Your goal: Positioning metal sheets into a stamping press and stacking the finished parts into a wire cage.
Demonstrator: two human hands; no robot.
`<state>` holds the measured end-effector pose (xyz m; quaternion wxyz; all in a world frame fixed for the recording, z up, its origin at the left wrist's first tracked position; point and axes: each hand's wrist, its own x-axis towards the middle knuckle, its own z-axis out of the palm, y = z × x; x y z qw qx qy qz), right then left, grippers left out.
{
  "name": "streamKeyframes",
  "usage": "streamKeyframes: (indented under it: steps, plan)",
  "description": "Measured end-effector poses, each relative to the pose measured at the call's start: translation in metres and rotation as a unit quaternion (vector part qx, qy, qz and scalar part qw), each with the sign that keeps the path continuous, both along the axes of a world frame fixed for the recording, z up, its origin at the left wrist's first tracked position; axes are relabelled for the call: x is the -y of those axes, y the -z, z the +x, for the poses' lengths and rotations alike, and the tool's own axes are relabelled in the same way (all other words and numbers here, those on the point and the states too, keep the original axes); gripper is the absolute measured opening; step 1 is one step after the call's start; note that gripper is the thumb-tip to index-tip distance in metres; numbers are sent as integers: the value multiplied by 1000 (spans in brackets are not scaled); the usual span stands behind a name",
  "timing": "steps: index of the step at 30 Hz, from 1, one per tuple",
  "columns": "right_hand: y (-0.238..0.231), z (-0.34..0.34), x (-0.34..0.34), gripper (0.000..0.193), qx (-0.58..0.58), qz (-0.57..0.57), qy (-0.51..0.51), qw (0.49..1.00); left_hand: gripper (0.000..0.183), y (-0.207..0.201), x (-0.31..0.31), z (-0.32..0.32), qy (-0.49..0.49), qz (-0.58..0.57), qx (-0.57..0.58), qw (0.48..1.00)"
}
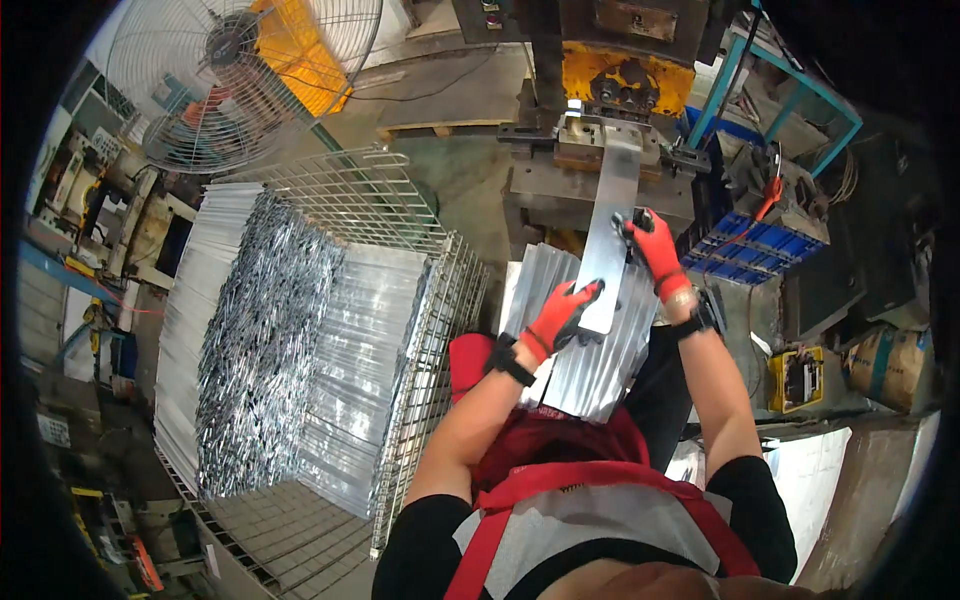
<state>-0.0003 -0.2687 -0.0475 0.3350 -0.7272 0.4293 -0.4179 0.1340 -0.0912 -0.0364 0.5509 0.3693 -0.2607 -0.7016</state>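
My apron (600,474), red and grey, lies closest to me, with black sleeves (750,505) at either side. Just beyond it, over my lap, lies a stack (592,385) of flat, shiny metal strips, their near ends slightly uneven.

Above the stack I have one strip (612,215), pointing away from me. My left hand (562,318), in a red glove with dark fingertips, is clamped on its near end, one digit over the top face at the left edge. Farther along, my right hand (652,245), gloved alike, touches the right edge with fingers bent over it; whether they pinch it I can't tell. Each wrist wears a black band (512,360).

On my left stands a wire cage (420,375) packed with rows of similar strips. To the right a small yellow crate (797,403) sits on the floor.

Ahead, the far end of my strip lies over the die (580,150) of the press (640,80), which has a yellow patch. A blue crate (735,262) stands to its right, beneath a teal frame (840,135). Farther left are a wooden pallet (460,95) and a big caged fan (232,40).
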Motion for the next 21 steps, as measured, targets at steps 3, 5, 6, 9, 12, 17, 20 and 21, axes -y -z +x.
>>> streamKeyframes:
  steps: [3,5,6,9,12,17,20,21]
  plan:
    - [-82,-11,-59,49,-204,-302,29,931,26,-21,-34,21,-20,-78,576,813]
    - [-106,-25,-77,54,-283,-395,-63,871,26,-42,-43,26,37,-108,689,716]
    - [-107,-28,-80,52,-308,-404,-137,851,29,-46,-46,29,43,-127,734,666]
    - [-81,-37,-78,40,-358,-318,-232,847,45,-71,-50,35,13,-151,790,594]
    - [-79,-41,-74,34,-338,-264,-202,881,60,-93,-37,46,-205,-214,804,516]
    - [-21,-33,-24,23,-7,48,-87,995,69,-49,-23,30,-222,-95,590,770]
    - [-22,-5,-5,19,184,243,-94,948,48,11,-16,12,63,32,-52,996]
    - [-17,2,3,18,195,231,-94,949,45,40,-9,1,21,5,0,1000]
